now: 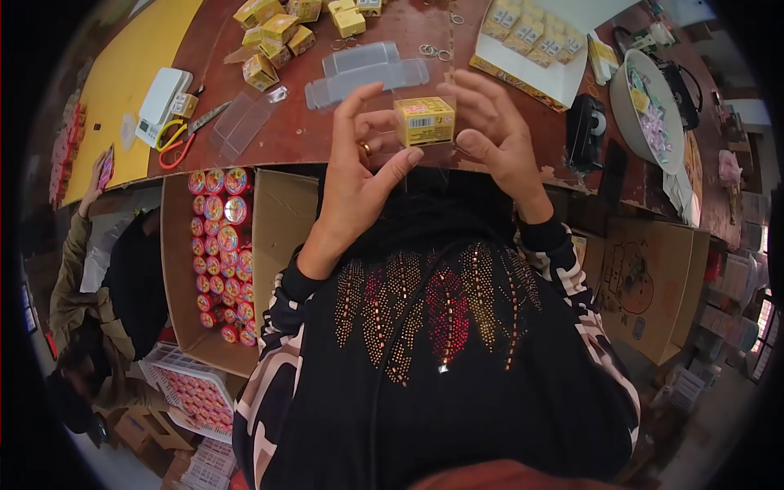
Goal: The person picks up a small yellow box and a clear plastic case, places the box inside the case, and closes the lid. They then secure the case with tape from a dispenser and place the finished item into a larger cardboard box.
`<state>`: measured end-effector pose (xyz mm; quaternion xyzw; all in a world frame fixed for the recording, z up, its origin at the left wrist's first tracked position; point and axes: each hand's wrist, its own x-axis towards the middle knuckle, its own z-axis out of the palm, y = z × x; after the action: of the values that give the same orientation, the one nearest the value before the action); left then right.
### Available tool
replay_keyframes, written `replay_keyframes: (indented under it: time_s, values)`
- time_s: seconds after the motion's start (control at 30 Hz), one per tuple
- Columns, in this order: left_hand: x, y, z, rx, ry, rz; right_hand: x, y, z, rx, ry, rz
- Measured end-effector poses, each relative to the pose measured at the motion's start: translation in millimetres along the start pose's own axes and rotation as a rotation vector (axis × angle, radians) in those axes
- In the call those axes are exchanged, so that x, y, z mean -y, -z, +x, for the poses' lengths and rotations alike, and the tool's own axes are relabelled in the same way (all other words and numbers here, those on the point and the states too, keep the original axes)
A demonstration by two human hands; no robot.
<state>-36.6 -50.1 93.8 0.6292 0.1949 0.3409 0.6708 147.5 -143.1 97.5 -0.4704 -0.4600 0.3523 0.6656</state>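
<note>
Between my two hands is a small yellow box (429,122) with a barcode on the side facing me. My left hand (363,159) pinches its left side, the thumb at the lower corner and the fingers behind. Around the box there seems to be some clear plastic, but its outline is hard to make out. My right hand (502,139) is beside the box on the right, its fingers spread and its thumb apart from the box. Just beyond lies a folded clear plastic blank (367,75) on the reddish-brown table (298,147).
Yellow boxes (278,31) lie in a pile at the back. Left are scissors (175,143) and a white scale (163,98); right, a tape dispenser (586,131) and a bowl (629,122). Below, a carton (184,269) holds round pink containers. Another person's hand (94,184) shows far left.
</note>
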Motion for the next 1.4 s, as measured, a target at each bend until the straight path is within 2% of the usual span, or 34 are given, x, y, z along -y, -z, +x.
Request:
replay_keyframes:
  time_s: [0.07,0.1,0.17,0.3,0.5,0.57,0.7,0.8,0.87,0.9,0.97,1.07,1.2,1.27,1.4]
  values:
    - [5,-2,3,0.015,-0.043,-0.042,-12,2,-9,0.139,-0.122,-0.003]
    - [7,-3,3,0.025,-0.081,-0.084,-13,1,-11,0.136,-0.124,-0.003]
    - [4,-4,3,0.042,-0.068,-0.092,-15,-7,-13,0.054,-0.077,0.019]
    - [13,-1,1,0.118,0.007,-0.159,-14,-10,-14,0.062,-0.028,-0.031]
    - [9,0,5,0.165,0.005,-0.106,-21,-9,-13,0.023,0.096,-0.116]
    - [10,-2,5,0.144,-0.004,-0.166,-26,-14,-12,-0.037,0.164,0.048]
    - [5,-4,8,0.110,-0.024,-0.269,-16,-16,-8,-0.077,0.201,0.081]
    - [3,-2,8,0.131,-0.016,-0.216,-8,-4,-6,0.006,0.151,0.035]
    - [-1,-5,5,0.129,-0.003,-0.177,-9,4,-2,0.141,0.055,0.128]
    - [-4,-7,4,0.128,0.009,-0.138,-7,4,-2,0.140,0.054,0.130]
    - [-6,-9,3,0.114,0.009,-0.102,3,3,0,0.140,-0.082,0.055]
    - [-3,-12,2,0.096,0.001,-0.037,12,2,0,0.129,-0.090,-0.057]
    - [0,-15,2,0.098,-0.007,-0.011,7,9,1,0.080,-0.073,-0.049]
    - [-1,-17,2,0.110,-0.008,-0.003,12,13,4,0.048,-0.179,-0.052]
    - [-6,-17,0,0.118,0.045,-0.073,14,11,2,0.088,-0.197,-0.085]
